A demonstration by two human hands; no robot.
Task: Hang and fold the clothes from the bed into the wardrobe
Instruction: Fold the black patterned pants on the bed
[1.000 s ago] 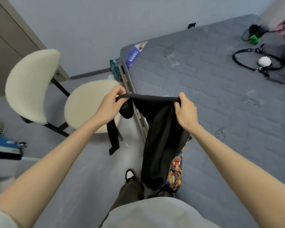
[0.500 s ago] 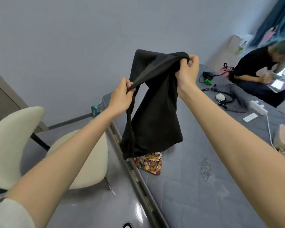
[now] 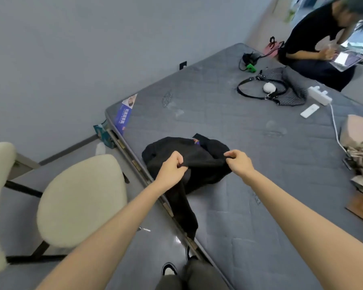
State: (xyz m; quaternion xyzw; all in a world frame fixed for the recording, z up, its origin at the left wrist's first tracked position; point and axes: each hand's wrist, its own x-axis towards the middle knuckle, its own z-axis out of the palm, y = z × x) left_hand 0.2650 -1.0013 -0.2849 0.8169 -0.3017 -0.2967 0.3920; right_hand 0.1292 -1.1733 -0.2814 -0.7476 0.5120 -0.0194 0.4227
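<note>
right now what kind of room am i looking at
Likely a bedroom: a bare grey mattress sits against the wall, a black garment lies partly on it, and a cream chair stands beside it.

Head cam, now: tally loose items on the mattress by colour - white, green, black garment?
white: 3 - power strip, remote, round device
green: 1 - clip
black garment: 1, gripped by left hand and right hand
total: 5

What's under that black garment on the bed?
The grey mattress shows around the black garment, and a colourful scrap peeks out at its far edge. Whatever else lies beneath is covered.
</note>
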